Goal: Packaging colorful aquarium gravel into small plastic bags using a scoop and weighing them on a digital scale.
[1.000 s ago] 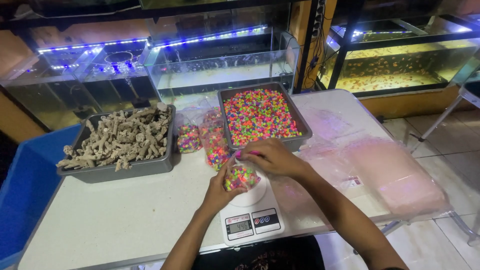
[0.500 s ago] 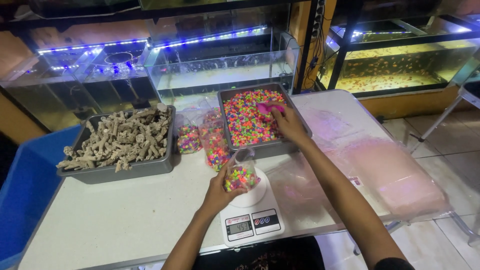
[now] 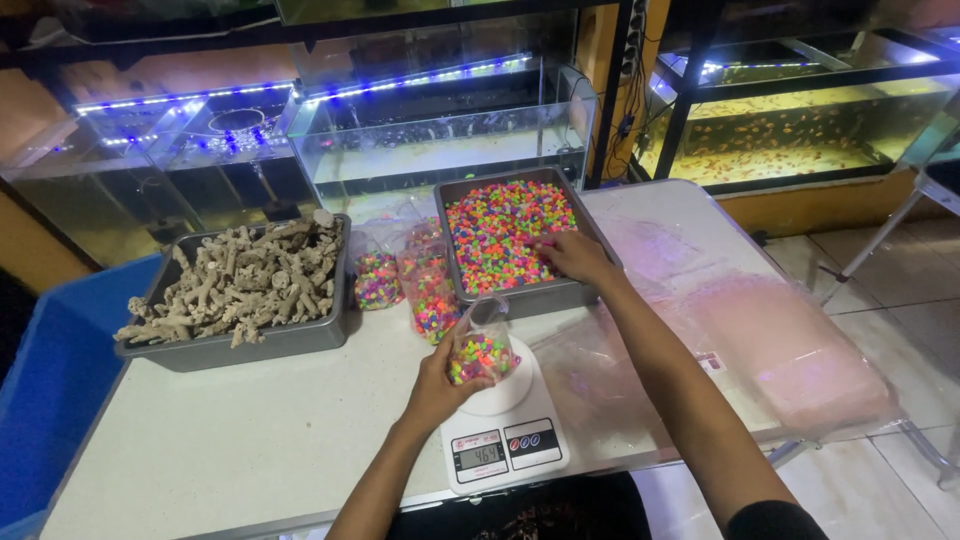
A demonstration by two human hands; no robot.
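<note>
My left hand (image 3: 437, 382) grips a small clear plastic bag of coloured pebbles (image 3: 481, 350) that stands on a white kitchen scale (image 3: 500, 432). My right hand (image 3: 572, 255) reaches into a grey tray (image 3: 596, 232) filled with bright multicoloured pebbles (image 3: 500, 228), its fingers curled down onto the pebbles at the tray's near right side. Whether it holds pebbles is hidden under the fingers.
Two filled bags of pebbles (image 3: 412, 278) lean beside the tray. A second grey tray of pale coral pieces (image 3: 245, 283) sits at the left. Stacked clear plastic bags (image 3: 770, 345) lie at the right. Glass aquariums (image 3: 430, 130) stand behind the white table (image 3: 220, 440); a blue tub (image 3: 45, 380) is at the left.
My right hand left the bag on the scale, went up to the pebble tray, then drew back to the tray's near right part. My left hand stayed on the bag.
</note>
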